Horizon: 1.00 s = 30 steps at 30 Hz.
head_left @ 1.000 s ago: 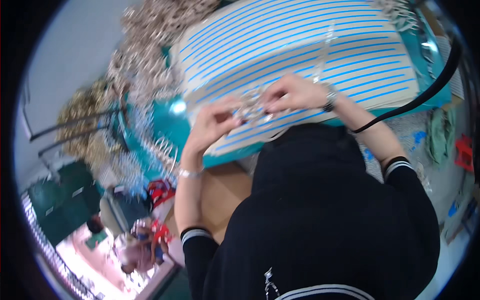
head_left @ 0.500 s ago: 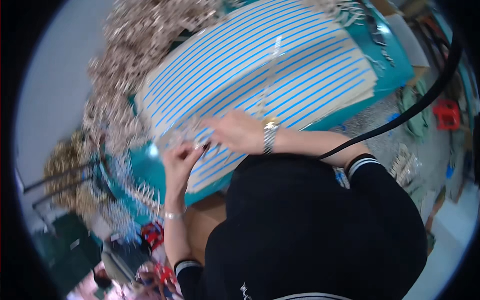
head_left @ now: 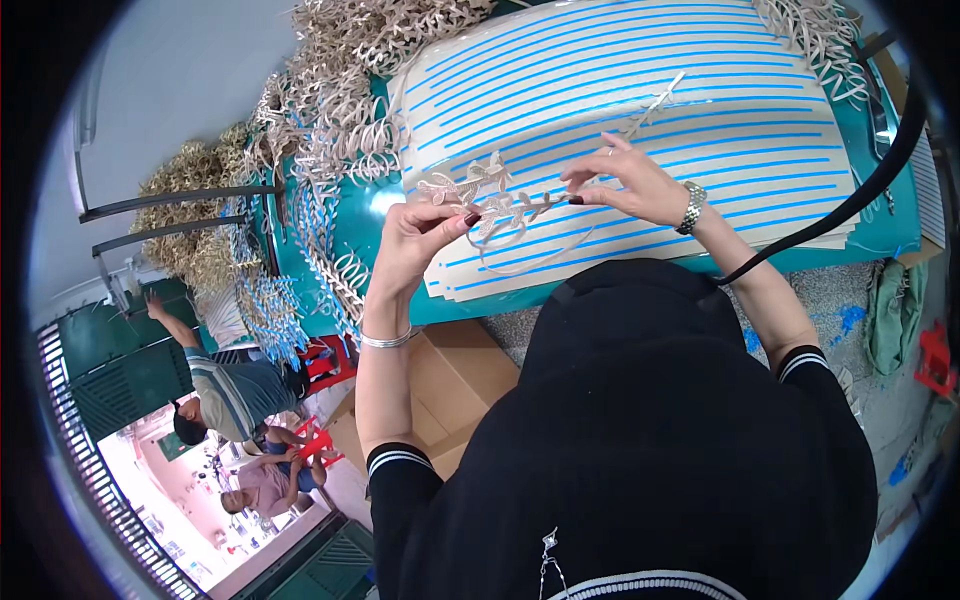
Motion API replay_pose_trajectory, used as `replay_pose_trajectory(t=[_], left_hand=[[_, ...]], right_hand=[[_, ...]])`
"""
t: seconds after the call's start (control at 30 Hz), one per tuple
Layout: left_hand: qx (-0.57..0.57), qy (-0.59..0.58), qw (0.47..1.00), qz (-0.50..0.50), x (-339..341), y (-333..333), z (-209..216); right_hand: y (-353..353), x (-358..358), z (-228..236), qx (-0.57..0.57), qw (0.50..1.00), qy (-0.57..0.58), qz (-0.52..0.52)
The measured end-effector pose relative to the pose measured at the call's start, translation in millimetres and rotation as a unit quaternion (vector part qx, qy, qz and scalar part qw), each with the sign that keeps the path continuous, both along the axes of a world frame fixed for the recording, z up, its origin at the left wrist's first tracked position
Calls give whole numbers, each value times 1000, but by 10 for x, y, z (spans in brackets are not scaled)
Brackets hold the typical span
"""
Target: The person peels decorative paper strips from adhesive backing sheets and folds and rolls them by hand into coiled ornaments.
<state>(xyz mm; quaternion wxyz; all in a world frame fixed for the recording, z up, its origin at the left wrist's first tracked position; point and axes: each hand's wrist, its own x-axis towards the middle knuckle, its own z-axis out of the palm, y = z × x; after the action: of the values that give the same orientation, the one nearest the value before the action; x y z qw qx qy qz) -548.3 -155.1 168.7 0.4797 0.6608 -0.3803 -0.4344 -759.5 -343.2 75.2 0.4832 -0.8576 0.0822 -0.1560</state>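
Green table, open box — leafy band, left grip

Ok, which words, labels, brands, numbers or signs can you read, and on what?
None readable.
Leafy strip: no lettering visible.
Striped sheets: blue lines only.
Wristwatch: any markings too small.
Cardboard box: no print visible.
Pink background room: any signs too small.

green table | blue-striped cream sheets | beige leafy strands, upper left
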Motion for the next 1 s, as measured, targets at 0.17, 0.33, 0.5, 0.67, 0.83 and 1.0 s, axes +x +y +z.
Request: replay_pose_trajectory(t=[0.17, 0.33, 0.5, 0.67, 0.83, 1.0], left_hand=[[27, 67, 997, -24, 119, 64, -9], [34, 89, 995, -22, 114, 45, -36], [22, 75, 997, -15, 113, 69, 17], [31, 91, 995, -28, 158, 129, -32], [2, 129, 990, -60, 157, 147, -113], [-37, 174, 983, -47, 99, 143, -174]], right_hand=[[-59, -43, 85, -36, 997, 44, 61], [214, 124, 52, -29, 992, -118, -40], [184, 69, 44, 59, 997, -31, 40], [102, -2, 181, 169, 983, -29, 59], [93, -13, 329, 227, 973, -5, 42], [123, 21, 278, 276, 960, -18, 39]])
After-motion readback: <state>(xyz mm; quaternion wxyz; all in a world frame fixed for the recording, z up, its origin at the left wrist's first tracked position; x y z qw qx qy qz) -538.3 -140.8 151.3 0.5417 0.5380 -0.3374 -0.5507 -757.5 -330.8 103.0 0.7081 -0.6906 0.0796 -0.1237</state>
